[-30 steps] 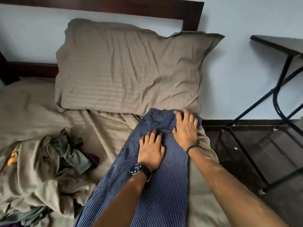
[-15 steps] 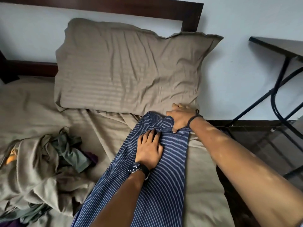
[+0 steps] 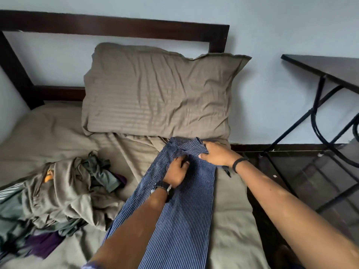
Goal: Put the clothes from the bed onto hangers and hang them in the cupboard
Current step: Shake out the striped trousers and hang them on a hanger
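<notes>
Head view is showing a dark-blue, white-pinstriped cotton garment [image 3: 182, 206] lying lengthwise along the near-right part of the bed's khaki sheet [image 3: 231, 220], its top edge just below the taupe striped pillow [image 3: 155, 94]. Both hands are working at that top edge: the right hand [image 3: 217, 154] is closing on a bunched fold, and the left hand [image 3: 175, 173] is curling its fingers into the cloth just beside it.

As a risk, the limp fabric is likely to slip or crease again if it is lifted by one gathered corner, and its right edge is sitting near the mattress side, so it could slide off.

No hanger, cupboard or container is showing. A loose heap of olive, green and purple clothes [image 3: 64, 195] is waiting on the sheet's left.
</notes>
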A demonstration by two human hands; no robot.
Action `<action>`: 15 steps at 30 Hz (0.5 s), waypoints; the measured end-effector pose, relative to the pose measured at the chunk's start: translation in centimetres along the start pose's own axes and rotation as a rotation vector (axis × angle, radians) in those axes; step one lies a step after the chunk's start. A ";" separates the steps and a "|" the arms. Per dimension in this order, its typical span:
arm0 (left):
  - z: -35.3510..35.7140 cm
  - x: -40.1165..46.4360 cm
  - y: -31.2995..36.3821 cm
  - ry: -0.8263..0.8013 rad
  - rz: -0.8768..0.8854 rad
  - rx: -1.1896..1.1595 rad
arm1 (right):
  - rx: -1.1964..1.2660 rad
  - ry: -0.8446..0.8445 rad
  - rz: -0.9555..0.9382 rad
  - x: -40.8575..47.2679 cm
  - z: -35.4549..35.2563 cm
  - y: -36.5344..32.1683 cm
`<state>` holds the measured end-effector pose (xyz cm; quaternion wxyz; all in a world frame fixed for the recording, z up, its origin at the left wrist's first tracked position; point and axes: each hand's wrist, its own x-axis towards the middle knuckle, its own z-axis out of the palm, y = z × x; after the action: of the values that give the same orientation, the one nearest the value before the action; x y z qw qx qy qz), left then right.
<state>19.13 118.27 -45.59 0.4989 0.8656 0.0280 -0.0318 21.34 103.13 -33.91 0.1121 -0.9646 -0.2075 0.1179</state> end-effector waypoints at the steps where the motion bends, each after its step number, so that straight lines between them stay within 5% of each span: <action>1: -0.4 -1.5 0.7 -0.004 -0.056 -0.241 | -0.019 0.040 -0.032 -1.1 -0.4 -1.2; 7: -3.7 -12.4 1.6 -0.075 -0.333 -1.254 | 0.155 0.069 -0.174 -6.4 -0.1 -8.9; 15: -6.1 -30.8 -2.9 -0.030 -0.504 -1.526 | 0.100 -0.261 -0.261 -17.0 8.0 -17.4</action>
<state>-11.58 124.55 -42.51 0.9311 0.2529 0.2300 -0.1273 -2.36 112.64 -33.77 0.1466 -0.8993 -0.3373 0.2365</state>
